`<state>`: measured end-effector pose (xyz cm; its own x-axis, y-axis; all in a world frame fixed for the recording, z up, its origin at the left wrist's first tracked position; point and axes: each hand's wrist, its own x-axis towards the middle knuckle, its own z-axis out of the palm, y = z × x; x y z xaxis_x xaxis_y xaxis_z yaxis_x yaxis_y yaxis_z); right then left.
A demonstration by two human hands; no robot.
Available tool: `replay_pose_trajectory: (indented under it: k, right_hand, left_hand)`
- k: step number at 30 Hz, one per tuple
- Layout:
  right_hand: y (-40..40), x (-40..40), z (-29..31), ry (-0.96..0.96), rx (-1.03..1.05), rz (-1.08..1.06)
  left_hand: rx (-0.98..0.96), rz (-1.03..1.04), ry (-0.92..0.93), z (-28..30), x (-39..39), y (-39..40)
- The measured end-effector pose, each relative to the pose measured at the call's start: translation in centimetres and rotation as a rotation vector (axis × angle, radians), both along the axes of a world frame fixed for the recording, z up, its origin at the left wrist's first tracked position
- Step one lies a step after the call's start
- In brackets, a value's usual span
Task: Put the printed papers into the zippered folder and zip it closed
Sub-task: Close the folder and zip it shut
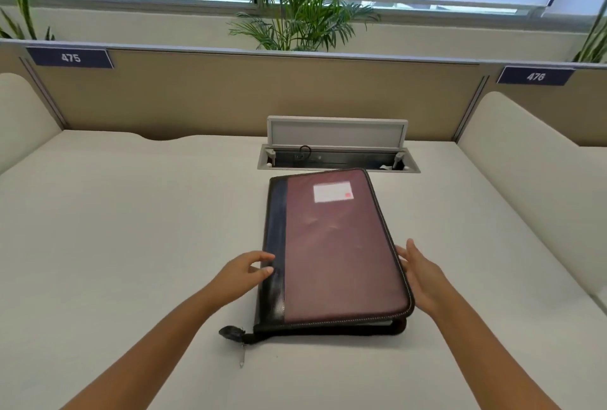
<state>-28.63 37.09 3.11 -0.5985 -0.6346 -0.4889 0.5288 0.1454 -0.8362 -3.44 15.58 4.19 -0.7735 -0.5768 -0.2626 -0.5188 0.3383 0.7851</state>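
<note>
The zippered folder [338,245] lies flat on the white desk [131,229], its maroon cover folded down, with a dark spine strip on the left and a white label near the far end. Its near edge gapes slightly, and a thin white edge of papers [374,323] shows in the gap. The zipper pull [242,349] and its dark tail trail off the near left corner. My left hand [244,273] rests with its fingertips on the spine edge. My right hand [423,273] lies flat against the folder's right edge, fingers apart.
An open cable hatch [338,150] with its lid raised sits in the desk just beyond the folder. A tan partition [230,94] with number signs 475 and 476 closes the back. Curved white dividers stand at both sides. A palm plant rises behind the partition.
</note>
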Motion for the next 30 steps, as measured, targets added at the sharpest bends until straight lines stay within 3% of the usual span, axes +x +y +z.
replay_pose_trajectory:
  k: [5,10,14,17,21,25,30]
  right_hand:
    - [1.2,1.3,-2.3,0.359,0.211,0.019]
    - [1.9,2.0,-2.9,0.586,0.350,-0.166]
    - [1.7,5.5,-2.7,0.919,0.291,-0.201]
    - [0.6,10.2,-2.8,1.070,0.132,-0.030]
    - [-0.7,15.9,-4.2,1.096,0.022,0.375]
    - [-2.0,18.8,-5.4,1.089,0.063,0.568]
    - [-4.0,20.9,-5.3,1.275,0.243,0.703]
  left_hand:
    - [-0.051,0.063,-0.014,-2.3,1.8,0.4]
    - [0.025,0.059,0.078,-5.3,5.7,1.2]
    - [-0.017,0.059,0.204,-7.0,7.7,1.4]
    - [-0.060,0.037,0.260,-7.5,8.0,1.3]
    - [0.022,0.060,0.274,-7.3,8.4,1.2]
    - [-0.030,0.015,0.232,-7.2,9.4,1.4]
    - [-0.265,-0.124,0.216,-7.5,9.8,1.8]
